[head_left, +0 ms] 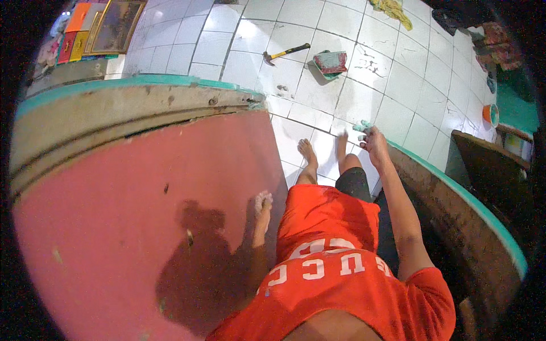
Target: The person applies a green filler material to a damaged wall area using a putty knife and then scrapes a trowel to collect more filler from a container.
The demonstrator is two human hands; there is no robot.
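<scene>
So the main thing here is a pale minty clump (363, 125) right at the fingertips of the right hand (373, 142), out in front over the tiled floor (361, 102). Looks like soft paste or filler to me, but it's too small to be sure. The fingers are partly curled around there; can't tell if they're pinching it or it's just stuck on.

As for which way it points: it's lumpy with no real front end. Best I can make out, the longer way runs roughly left to right across the fingertips, poking out to the left.

If the step is just carrying the stuff, I'd keep that hand cupped and level, away from the teal-edged partition (449, 199) on the right, and go slow barefoot.

The left hand (263, 208) has whitish gunk on its fingers and sits low beside the pink panel (131, 182). Can't tell whether it touches the panel, or whether the fingers are closed on anything.

Further out on the floor: small grey lumps (282, 88), a hammer (287, 52) with its head to the left, and a red-and-green scoop (330, 62). Past those, a yellow cloth (392, 10) up top and an orange bucket (491, 115) far right.
</scene>
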